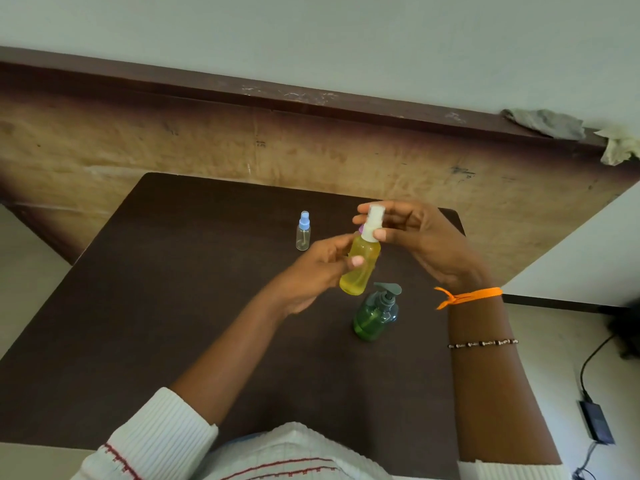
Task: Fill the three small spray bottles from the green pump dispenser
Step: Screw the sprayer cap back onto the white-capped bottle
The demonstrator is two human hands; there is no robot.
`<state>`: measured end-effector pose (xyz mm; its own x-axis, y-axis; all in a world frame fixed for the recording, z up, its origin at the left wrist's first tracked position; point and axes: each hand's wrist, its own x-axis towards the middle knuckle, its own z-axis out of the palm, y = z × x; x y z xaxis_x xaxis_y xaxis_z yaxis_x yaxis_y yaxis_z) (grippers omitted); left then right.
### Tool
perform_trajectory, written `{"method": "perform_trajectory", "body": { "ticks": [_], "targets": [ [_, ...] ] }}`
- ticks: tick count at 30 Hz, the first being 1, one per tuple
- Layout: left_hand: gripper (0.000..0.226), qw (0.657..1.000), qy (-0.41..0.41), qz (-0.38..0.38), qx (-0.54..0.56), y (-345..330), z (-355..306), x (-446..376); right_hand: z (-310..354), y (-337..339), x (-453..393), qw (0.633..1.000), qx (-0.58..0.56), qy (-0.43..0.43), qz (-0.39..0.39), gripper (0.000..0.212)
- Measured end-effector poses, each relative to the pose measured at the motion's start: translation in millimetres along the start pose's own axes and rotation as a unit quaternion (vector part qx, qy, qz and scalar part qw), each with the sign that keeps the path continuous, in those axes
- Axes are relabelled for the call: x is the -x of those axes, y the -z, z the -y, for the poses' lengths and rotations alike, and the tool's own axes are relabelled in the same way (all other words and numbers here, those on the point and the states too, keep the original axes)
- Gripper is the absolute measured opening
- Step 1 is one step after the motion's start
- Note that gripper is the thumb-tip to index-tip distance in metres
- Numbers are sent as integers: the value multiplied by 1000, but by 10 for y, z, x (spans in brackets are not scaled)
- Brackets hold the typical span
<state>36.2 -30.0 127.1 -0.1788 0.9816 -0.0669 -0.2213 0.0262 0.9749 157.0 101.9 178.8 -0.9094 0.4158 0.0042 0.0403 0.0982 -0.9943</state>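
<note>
Yellow-filled small plastic spray bottle [358, 265] held above the dark desk [173, 306]: left hand [318, 271] fingers grip its body, right hand [415, 237] fingers pinch its white cap [373, 223]; green pump dispenser [375, 315] stands below.

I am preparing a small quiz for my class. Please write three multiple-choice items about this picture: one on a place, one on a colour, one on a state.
1. Where does the green plastic pump dispenser stand?
A. on the dark table
B. on the floor
C. on the wooden ledge

2. What colour is the cap of the small clear spray bottle that stands alone?
A. red
B. blue
C. black

3. What do both hands do?
A. rest flat
B. hold the yellow spray bottle
C. press the pump

Key: 1 A, it stands on the table; 2 B, the cap is light blue; 3 B, the left hand grips its body and the right hand pinches its white cap.
</note>
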Motion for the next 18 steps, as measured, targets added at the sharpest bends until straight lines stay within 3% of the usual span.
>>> {"method": "perform_trajectory", "body": {
  "ticks": [3, 7, 10, 13, 16, 18],
  "targets": [
    [29, 999, 18, 35, 10, 30, -32, 17, -74, -31, 5, 998, -63, -5, -15, 31],
    [35, 996, -23, -77, -33, -15, 32, -60, -160, -175, -67, 988, -20, -10, -151, 27],
    [36, 989, -46, -130, -46, -50, 108, -108, -231, -253, -115, 978, -15, -6, -209, 29],
    [40, 990, -34, -129, -44, -23, 82, -113, -228, -222, -108, 987, -19, -2, -158, 26],
    [44, 998, -1, -49, 25, 22, 7, -67, -181, -115, -75, 993, -108, -9, -42, 31],
    [49, 996, 14, 11, 90, 45, -24, -32, -169, -62, -63, 986, -169, -12, -5, 38]
  ]
}}
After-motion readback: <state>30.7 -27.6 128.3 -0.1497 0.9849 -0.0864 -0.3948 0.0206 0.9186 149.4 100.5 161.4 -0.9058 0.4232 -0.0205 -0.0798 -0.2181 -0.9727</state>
